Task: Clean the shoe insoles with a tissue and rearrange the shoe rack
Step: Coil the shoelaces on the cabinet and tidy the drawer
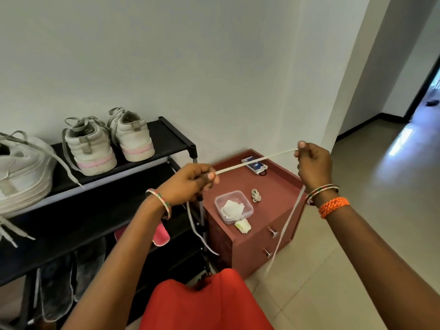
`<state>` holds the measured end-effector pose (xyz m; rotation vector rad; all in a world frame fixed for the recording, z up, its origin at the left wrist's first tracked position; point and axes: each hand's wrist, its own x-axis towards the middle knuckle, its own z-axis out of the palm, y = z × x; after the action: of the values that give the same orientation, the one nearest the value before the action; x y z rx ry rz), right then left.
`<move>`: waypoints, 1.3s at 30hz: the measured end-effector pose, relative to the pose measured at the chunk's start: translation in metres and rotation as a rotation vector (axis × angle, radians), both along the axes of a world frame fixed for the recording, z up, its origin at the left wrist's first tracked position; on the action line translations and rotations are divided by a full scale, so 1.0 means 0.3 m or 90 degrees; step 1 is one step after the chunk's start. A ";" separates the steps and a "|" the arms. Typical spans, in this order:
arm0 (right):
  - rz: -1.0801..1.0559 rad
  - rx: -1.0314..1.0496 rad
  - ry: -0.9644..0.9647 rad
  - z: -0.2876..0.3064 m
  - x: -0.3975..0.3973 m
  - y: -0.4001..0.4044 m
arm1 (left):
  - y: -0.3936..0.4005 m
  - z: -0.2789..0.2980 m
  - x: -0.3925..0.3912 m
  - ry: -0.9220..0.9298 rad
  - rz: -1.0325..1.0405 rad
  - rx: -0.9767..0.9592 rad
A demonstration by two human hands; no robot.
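Observation:
A white shoelace [252,163] is stretched taut between my left hand [190,182] and my right hand [313,164], both pinched on it, with its loose ends hanging down below each hand. The black shoe rack [171,136] stands at the left against the wall. Two white sneakers with pink stripes [95,146] [133,136] sit heel-out on its top shelf, beside a larger white sneaker [21,172] at the far left. A clear plastic tub with tissues [233,207] and a crumpled tissue [242,226] lie on the red cabinet [281,186].
A pink insole or slipper [162,234] rests on a middle rack shelf, and dark insoles [57,291] lean at the bottom. On the cabinet are a small blue-white box [254,166] and a coiled lace [256,195]. Beige tile floor [357,234] extends right toward a doorway.

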<state>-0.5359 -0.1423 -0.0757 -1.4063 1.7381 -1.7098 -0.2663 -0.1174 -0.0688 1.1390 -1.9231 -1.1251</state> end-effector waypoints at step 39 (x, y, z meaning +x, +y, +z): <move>0.701 0.425 0.586 -0.025 0.256 0.214 | 0.035 -0.006 -0.017 0.614 0.246 0.237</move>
<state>-0.4592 -0.0781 -0.0833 -2.2413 1.1414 0.1223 -0.2715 -0.1069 -0.0705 0.8376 -0.7461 -1.4649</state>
